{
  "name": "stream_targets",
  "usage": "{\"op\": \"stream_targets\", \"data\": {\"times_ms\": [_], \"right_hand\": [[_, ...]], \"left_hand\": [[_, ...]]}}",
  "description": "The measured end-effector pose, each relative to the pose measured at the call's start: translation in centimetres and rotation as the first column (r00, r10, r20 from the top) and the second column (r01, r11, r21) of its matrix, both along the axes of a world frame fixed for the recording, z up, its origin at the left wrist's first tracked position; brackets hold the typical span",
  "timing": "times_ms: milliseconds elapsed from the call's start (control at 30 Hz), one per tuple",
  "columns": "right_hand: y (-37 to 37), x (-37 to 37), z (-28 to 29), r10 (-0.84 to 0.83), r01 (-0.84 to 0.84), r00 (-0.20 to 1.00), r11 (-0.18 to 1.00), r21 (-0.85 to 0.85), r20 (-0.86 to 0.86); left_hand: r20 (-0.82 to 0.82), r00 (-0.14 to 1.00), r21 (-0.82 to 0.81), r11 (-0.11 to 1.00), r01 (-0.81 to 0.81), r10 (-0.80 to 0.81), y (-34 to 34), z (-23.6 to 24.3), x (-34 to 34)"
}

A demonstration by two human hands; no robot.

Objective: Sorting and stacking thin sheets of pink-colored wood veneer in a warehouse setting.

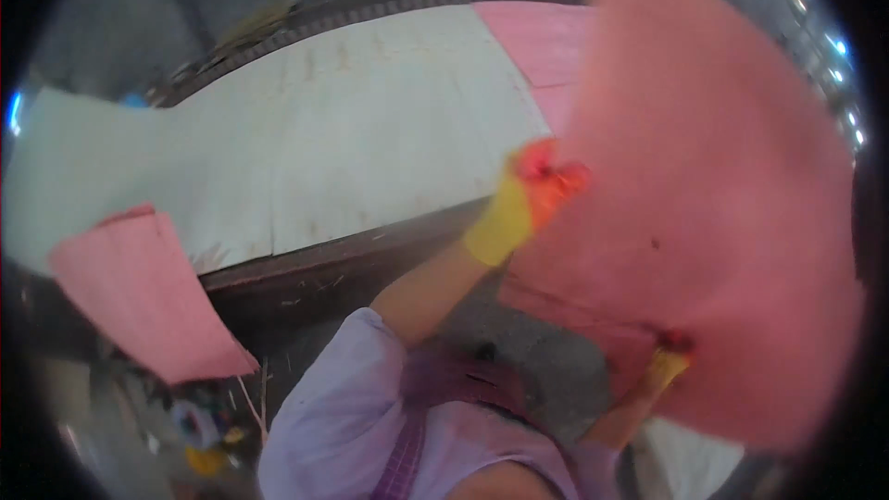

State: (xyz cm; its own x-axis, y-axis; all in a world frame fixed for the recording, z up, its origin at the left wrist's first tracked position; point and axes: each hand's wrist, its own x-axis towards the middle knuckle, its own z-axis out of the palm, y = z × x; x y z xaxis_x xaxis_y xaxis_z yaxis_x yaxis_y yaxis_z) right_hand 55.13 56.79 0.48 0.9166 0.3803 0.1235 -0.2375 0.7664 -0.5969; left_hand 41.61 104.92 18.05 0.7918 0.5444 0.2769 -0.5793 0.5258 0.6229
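Observation:
A large pink sheet (704,176), thin and stiff-looking, stands tilted across the right side, blurred by motion. My left hand (542,187), in a yellow glove with a red-orange finger area, has its fingers curled at the sheet's left edge and grips it there. Lower down, my right hand (672,356), gloved the same way, is closed on the sheet's lower part; its fingertips are partly hidden. Behind the raised sheet, another pink sheet (542,42) lies flat at the far end of the pale sheets (370,120) covering a long table.
A smaller pink piece (153,301) hangs over the table's near left corner. The table's dark side edge (343,255) runs in front of me. Scraps and a yellow item (206,459) lie on the floor at lower left. A pale sheet (690,458) shows below the raised one.

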Motion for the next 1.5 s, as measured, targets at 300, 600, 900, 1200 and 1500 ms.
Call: {"op": "stream_targets", "data": {"times_ms": [300,600,900,1200,1500], "right_hand": [[42.5,12.4,26.5,0.119,0.153,0.760,0.923,-0.353,0.639],[59.0,0.6,9.2,0.635,0.116,0.591,0.543,-0.831,0.498],[60.6,3.8,-11.9,0.718,-0.036,0.696,0.059,-0.998,0.017],[67.0,13.5,-15.7,0.030,-0.406,0.859,0.646,-0.646,-0.511],[77.1,12.4,0.4,-0.008,-0.133,0.984,0.638,-0.758,-0.180]], "left_hand": [[-0.007,0.431,0.393,0.399,-0.829,0.902,21.6,-1.3,-15.6],[-0.297,0.647,-0.342,0.554,-0.759,0.703,36.9,-15.0,-21.4],[-0.860,0.334,-0.156,0.424,-0.892,0.387,48.1,-35.1,-24.2],[-0.845,0.473,-0.388,0.323,-0.863,0.250,43.0,-28.5,-20.3],[-0.876,0.479,-0.412,0.422,-0.808,0.062,43.1,-38.0,-21.1]]}}
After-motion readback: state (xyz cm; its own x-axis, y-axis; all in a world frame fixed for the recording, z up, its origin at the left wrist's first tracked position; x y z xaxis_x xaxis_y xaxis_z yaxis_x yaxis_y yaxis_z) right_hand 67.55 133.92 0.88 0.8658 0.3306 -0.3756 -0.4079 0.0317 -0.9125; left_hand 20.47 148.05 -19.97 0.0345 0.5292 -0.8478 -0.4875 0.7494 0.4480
